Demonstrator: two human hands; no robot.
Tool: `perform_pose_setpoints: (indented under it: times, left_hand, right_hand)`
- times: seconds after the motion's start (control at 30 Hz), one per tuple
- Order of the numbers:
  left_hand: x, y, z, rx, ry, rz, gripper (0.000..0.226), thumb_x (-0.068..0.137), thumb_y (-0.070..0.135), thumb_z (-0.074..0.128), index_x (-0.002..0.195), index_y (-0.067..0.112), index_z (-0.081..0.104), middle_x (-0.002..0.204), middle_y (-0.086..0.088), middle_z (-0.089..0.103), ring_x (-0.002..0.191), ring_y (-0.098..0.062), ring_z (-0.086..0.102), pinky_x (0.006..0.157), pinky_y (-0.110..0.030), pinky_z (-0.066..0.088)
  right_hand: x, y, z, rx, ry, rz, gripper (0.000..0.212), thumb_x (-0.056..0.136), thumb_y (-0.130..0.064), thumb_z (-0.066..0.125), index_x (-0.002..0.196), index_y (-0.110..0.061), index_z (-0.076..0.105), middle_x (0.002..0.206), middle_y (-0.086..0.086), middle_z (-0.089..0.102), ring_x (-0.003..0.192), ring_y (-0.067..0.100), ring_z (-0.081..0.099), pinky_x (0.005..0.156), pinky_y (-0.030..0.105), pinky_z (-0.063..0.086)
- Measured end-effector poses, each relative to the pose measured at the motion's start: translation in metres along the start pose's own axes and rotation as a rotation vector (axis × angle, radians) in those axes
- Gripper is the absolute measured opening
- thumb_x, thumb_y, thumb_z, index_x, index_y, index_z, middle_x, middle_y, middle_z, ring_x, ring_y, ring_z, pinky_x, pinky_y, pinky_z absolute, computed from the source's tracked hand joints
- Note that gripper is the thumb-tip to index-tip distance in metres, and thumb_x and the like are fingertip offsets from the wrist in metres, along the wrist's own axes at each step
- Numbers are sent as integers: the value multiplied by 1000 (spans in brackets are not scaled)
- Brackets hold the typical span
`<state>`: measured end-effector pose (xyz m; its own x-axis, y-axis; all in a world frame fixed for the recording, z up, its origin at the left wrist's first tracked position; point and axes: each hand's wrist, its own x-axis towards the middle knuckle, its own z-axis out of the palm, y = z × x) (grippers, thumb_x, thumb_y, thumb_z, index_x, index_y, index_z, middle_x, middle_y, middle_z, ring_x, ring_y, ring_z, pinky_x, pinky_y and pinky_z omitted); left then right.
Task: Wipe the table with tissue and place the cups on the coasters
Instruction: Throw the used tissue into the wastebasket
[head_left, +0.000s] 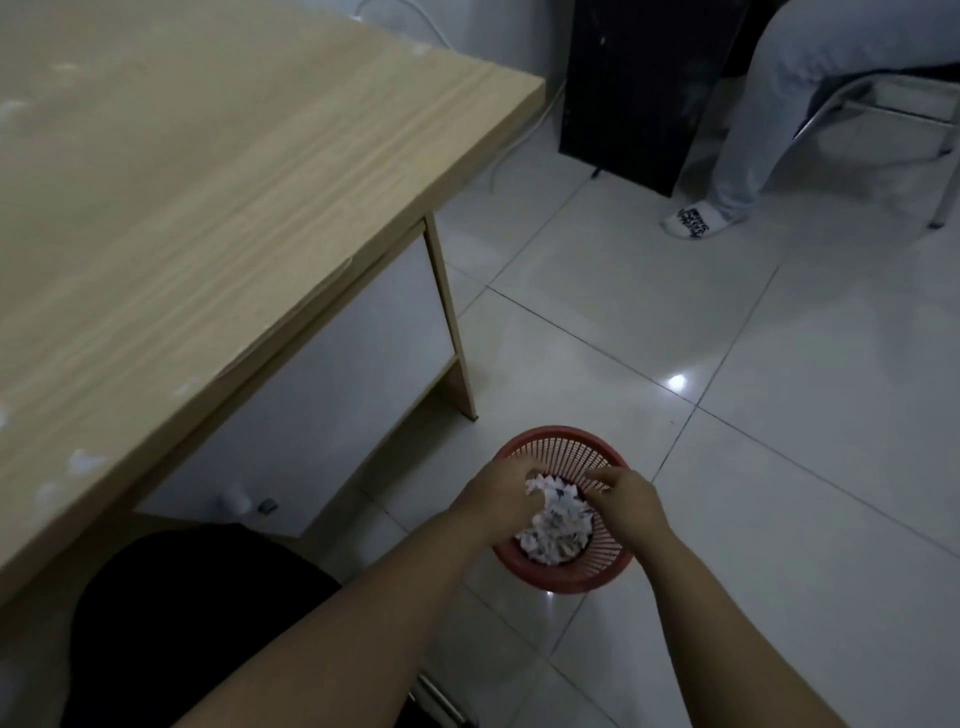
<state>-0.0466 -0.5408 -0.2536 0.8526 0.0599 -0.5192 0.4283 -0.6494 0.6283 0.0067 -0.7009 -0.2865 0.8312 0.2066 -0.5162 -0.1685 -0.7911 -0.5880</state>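
A long table (197, 208) with a pale wood-grain top fills the left side, a few small white scraps lying near its front edge. No cups or coasters are in view. Under its right end sits a white cabinet panel (332, 384) framed in the same pale wood. Below the table edge, a dark-clothed lap (197, 613) shows at the bottom left.

To the right of that, both bare arms reach down over the glossy white floor tiles (779, 467) to a small round red plastic mesh waste basket (566, 577) standing on the floor. The left hand (498, 493) is over the basket's left rim, its fingers curled round a crumpled white tissue wad (550, 491). More crumpled tissue lies heaped inside the basket beneath it. The right hand (631, 499) is at the right rim, fingers bent downward toward the same wad; I cannot tell whether it actually pinches the paper.

Far right at the back, a dark cabinet (639, 88) stands beside a seated person's light trouser leg and white sock (696, 221) on a metal-framed chair (893, 109).
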Motion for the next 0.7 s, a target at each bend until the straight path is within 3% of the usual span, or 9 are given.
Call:
perform_pose_setpoints:
  times: [0.2,0.3,0.4,0.5,0.63,0.7]
  left_hand:
    - [-3,0,4,54,29,32,50,87,20,61,135,17,48,137,-4,52,123,-20,49,99,-29,40]
    - [-12,11,-1,36,51,86,55,85,15,60,138,19,45,138,-4,52,123,-19,49,101,-31,42]
    - [-25,29,-15,-57,130,159,58,84,13,61,138,25,42,130,-2,57,115,-17,55,96,-34,48]
    - [-43,55,-36,-89,257,250,58,87,14,61,139,28,40,128,3,57,111,-10,54,91,-25,47]
    - [-81,96,-81,-131,460,438,52,87,17,62,135,27,44,122,8,58,103,-4,53,88,-24,47]
    - [-109,108,-106,-117,572,523,48,87,17,61,131,29,46,116,13,57,98,1,53,83,-16,45]
  right_hand:
    - [-8,-9,0,-39,-75,-75,50,83,-10,61,132,-12,51,135,8,55,121,22,52,99,28,39]
    - [-19,-19,-11,-36,-62,-119,51,83,-10,63,132,-14,50,129,10,59,113,20,57,93,26,43]
    - [-35,-38,-30,18,41,-198,45,82,-8,63,125,-19,57,115,6,67,89,8,57,76,8,41]
    - [-59,-65,-54,86,151,-286,42,84,-10,62,124,-21,57,110,3,68,89,7,57,76,12,40]
    - [-96,-121,-92,125,296,-483,39,85,-11,60,122,-23,58,100,-3,68,89,5,58,68,1,35]
    - [-120,-156,-108,140,360,-600,38,85,-10,60,120,-25,58,95,-6,67,84,1,58,63,-2,38]
